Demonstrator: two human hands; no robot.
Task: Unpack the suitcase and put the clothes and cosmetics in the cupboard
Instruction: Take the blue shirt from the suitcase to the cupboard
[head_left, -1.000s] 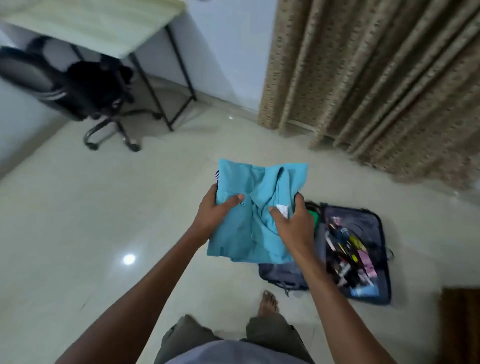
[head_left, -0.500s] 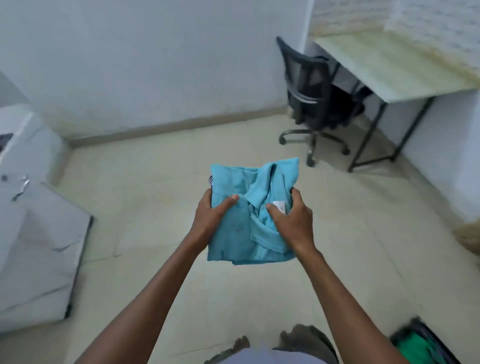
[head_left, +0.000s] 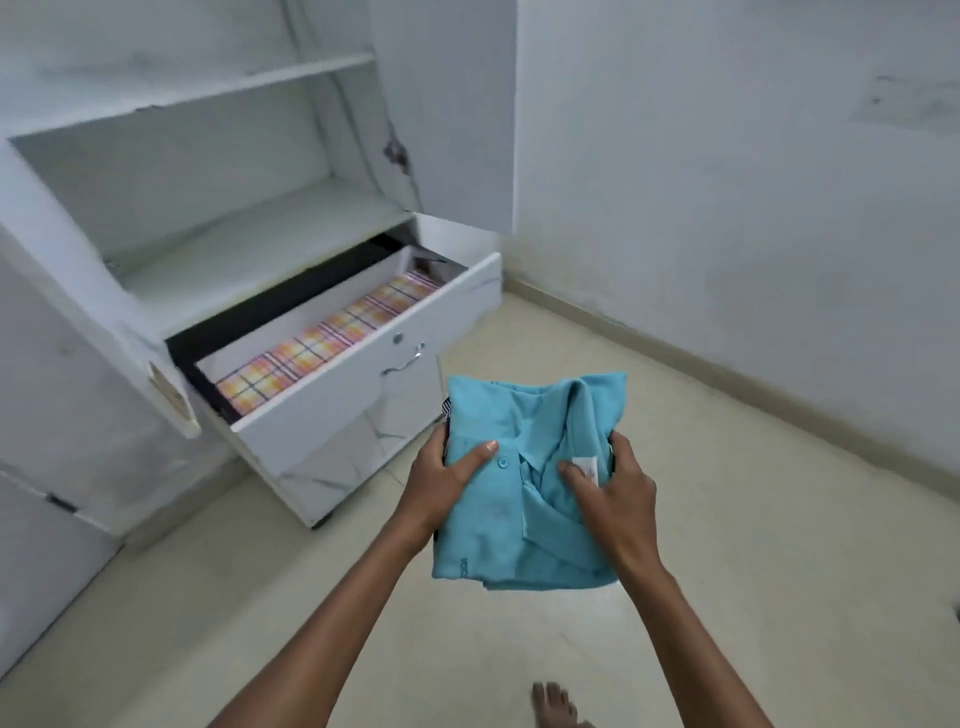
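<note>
A folded turquoise polo shirt (head_left: 519, 499) lies on top of a small stack of clothes that I carry in front of me, with a striped edge showing beneath it. My left hand (head_left: 441, 480) grips the stack's left side, thumb on top near a button. My right hand (head_left: 613, 496) grips the right side, thumb by the white collar label. The white cupboard (head_left: 249, 244) stands ahead to the left with bare shelves. Its drawer (head_left: 363, 384) is pulled out, and a checked orange and pink cloth (head_left: 317, 343) lies inside. The suitcase is out of view.
The cupboard's right door (head_left: 452, 109) and left door (head_left: 62, 374) stand open. A white wall (head_left: 753, 208) runs along the right with a skirting board. Pale tiled floor (head_left: 753, 597) spreads around me, and my bare foot (head_left: 553, 704) shows at the bottom.
I have turned left, away from the suitcase, desk and chair; the cupboard with its pulled-out drawer has come into view. Both hands keep the same hold on the clothes stack.
</note>
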